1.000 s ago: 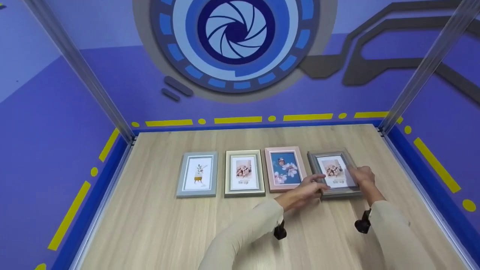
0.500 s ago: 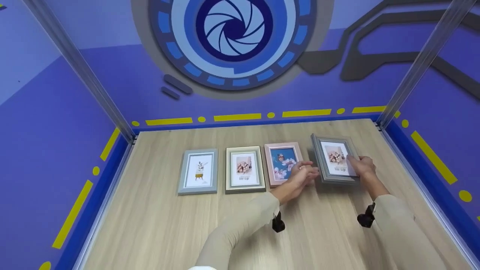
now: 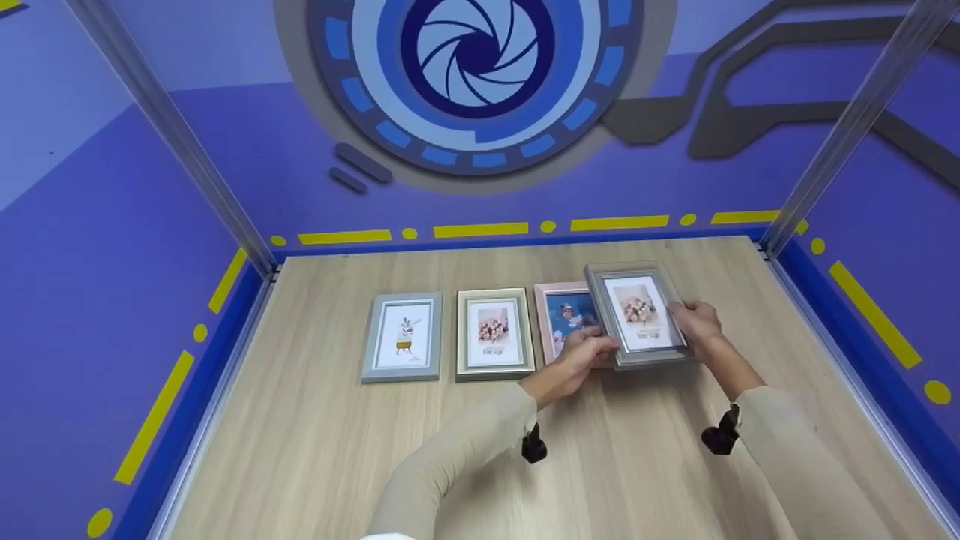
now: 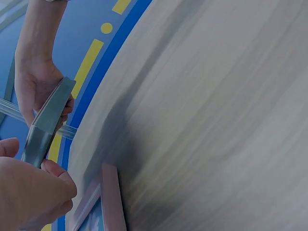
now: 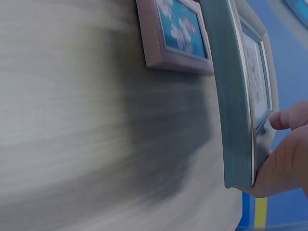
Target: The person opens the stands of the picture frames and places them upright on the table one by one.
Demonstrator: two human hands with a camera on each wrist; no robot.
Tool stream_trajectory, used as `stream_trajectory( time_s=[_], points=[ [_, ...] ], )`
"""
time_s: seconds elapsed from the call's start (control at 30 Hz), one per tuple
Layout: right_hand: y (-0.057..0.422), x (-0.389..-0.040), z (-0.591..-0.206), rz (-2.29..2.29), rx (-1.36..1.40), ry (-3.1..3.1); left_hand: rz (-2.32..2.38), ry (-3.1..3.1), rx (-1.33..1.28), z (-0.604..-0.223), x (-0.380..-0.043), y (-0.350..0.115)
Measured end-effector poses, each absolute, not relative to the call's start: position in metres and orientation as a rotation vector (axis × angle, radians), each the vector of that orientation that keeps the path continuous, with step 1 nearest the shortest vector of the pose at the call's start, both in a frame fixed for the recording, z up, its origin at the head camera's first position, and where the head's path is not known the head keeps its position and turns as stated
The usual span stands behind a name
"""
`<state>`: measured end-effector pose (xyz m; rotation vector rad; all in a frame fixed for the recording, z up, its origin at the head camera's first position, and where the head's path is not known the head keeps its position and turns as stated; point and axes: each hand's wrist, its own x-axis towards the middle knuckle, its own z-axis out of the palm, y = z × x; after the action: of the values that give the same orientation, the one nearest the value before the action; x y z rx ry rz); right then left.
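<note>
Both hands hold a grey picture frame [image 3: 637,315] in the air above the table, partly over the pink picture frame [image 3: 551,322]. My right hand [image 3: 699,322] grips its right side, thumb on the front and fingers behind. At the lower left edge my left hand [image 3: 574,360] pinches it between thumb and fingers. The left wrist view shows the grey frame [image 4: 50,122] edge-on between the two hands. Seen from the right wrist, the grey frame [image 5: 236,96] is clear of the tabletop and casts a shadow. The pink frame lies flat, its right part hidden.
A light blue picture frame [image 3: 403,337] and a gold picture frame [image 3: 495,334] lie flat in a row left of the pink one. The wooden table [image 3: 322,450] is bounded by a purple back wall [image 3: 225,165] and side walls with metal posts.
The grey frame has risen off the table at the row's right end and moved left, over the pink frame. My left hand let go of its edge, then took hold of it again.
</note>
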<state>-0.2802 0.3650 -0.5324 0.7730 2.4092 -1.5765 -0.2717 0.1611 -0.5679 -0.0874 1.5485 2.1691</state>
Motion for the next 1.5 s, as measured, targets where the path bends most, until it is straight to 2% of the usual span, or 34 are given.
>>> stream_trajectory(
  time_s=[0.53,1.03,1.27,1.5],
  points=[
    [0.303,-0.282,-0.523,-1.629,0.467,2.352,2.076,1.606,-0.022,-0.573,-0.264,0.088],
    [0.258,-0.278,-0.538,-1.627,0.164,2.297,2.004,1.889,-0.008,-0.559,-0.253,0.006],
    [0.243,-0.281,-0.539,-1.693,0.103,2.247,2.048,1.926,-0.004,-0.539,-0.253,-0.008],
    [0.237,-0.279,-0.548,-1.78,0.143,2.104,2.122,1.907,0.04,-0.523,-0.247,-0.001]
  ],
)
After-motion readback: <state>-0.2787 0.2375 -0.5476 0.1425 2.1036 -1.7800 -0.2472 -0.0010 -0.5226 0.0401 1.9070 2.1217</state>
